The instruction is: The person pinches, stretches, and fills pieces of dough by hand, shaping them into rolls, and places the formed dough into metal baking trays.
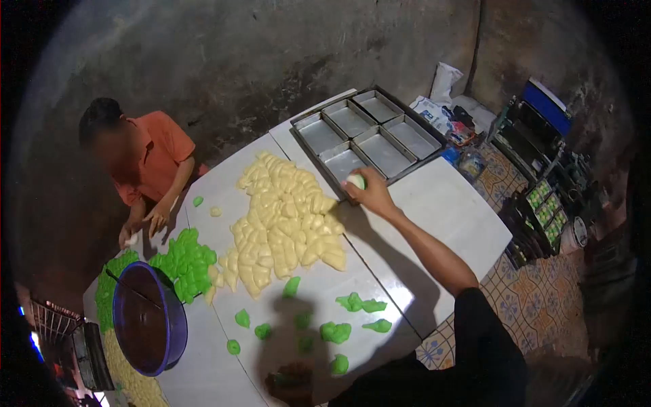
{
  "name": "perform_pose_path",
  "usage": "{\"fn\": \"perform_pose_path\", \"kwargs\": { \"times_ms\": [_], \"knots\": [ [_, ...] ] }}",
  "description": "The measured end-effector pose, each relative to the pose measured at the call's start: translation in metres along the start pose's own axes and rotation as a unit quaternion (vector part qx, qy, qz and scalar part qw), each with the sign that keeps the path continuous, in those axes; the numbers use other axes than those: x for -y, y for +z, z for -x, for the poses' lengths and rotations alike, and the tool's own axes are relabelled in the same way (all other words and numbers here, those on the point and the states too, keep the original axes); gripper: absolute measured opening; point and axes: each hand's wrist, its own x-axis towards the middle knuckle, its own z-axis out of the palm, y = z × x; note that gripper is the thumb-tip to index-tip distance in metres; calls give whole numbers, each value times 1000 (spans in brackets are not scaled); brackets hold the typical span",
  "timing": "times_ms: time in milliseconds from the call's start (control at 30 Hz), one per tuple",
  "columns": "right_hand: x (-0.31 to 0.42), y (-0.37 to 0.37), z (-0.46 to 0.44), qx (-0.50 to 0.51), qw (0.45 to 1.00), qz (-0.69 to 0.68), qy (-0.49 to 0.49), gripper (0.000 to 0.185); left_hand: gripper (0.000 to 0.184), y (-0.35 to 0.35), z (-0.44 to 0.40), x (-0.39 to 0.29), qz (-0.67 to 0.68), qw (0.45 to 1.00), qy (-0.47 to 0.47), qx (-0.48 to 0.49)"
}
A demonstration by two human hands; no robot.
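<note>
My right hand (371, 195) is closed around a pale ball of dough with green on it (356, 181), held at the near edge of a dark tray (434, 150) that bears several rectangular metal pans (382, 150). At the bottom, my left hand (290, 385) is in deep shadow over the table; its fingers appear curled on a bit of green dough, dimly seen. Between my hands lie several flattened pieces of green dough (335, 332). A large spread of pale yellow dough pieces (285, 217) covers the middle of the table.
A co-worker in an orange shirt (159, 146) handles a small white piece at the left. Near them are green dough (183, 263) and a purple basin (178, 332) with a stick in it. Right of the white table (468, 237) stand racks with green-and-pale pieces (548, 207).
</note>
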Motion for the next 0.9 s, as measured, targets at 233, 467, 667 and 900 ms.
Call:
{"fn": "perform_pose_path", "kwargs": {
  "times_ms": [233,467,667,900],
  "knots": [
    [-55,24,-31,65,960,273,0,74,37,-13,-11,29,474,818,-319,62],
    [36,7,122,266,922,-251,127,34,79,98,-1,28,165,984,-64,-30],
    [101,67,274,416,843,-336,-63,45,81,79,-18,32,181,958,-18,224],
    [196,42,275,350,870,-343,-50,35,47,55,18,-29,-386,880,259,98]
  ]
}}
